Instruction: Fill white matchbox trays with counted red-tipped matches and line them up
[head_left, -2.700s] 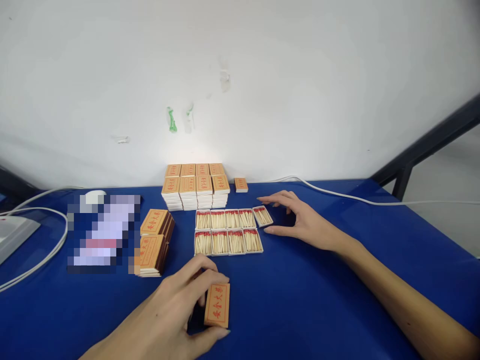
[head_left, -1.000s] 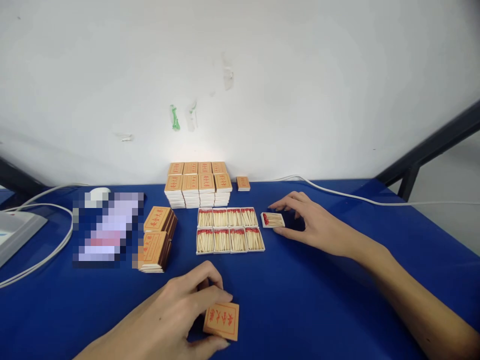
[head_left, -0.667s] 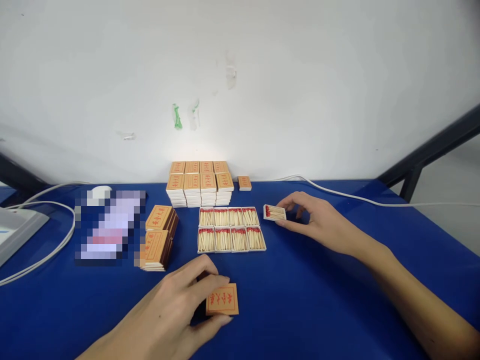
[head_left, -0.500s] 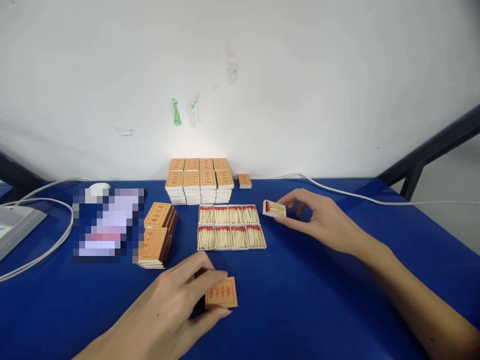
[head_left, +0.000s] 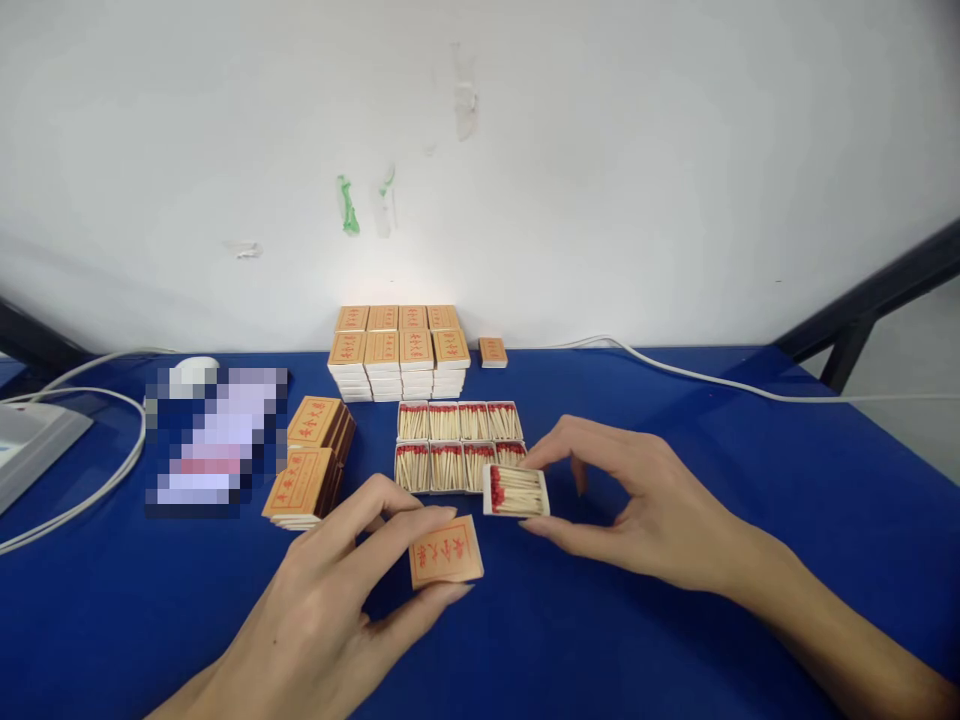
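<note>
My left hand (head_left: 345, 600) pinches an orange matchbox sleeve (head_left: 448, 553) with red print between thumb and fingers, low over the table. To its right, my right hand (head_left: 622, 500) grips a white matchbox tray (head_left: 517, 491) filled with red-tipped matches, held by its right end. The tray is raised a little and hides part of the near row of filled trays (head_left: 448, 468), which lie side by side in two rows on the blue table. A gap separates the sleeve from the held tray.
Closed matchboxes (head_left: 397, 350) are stacked at the back, with a single matchbox (head_left: 493, 352) to their right. Flattened-looking orange sleeves (head_left: 304, 480) are piled on the left. Beyond them lie a pixelated phone-like object (head_left: 225, 430), a white mouse (head_left: 195, 375) and a white cable (head_left: 690, 385).
My right hand has brought the filled tray left and nearer, towards the sleeve. My left hand has raised and slightly tilted the sleeve. The view has shifted a little.
</note>
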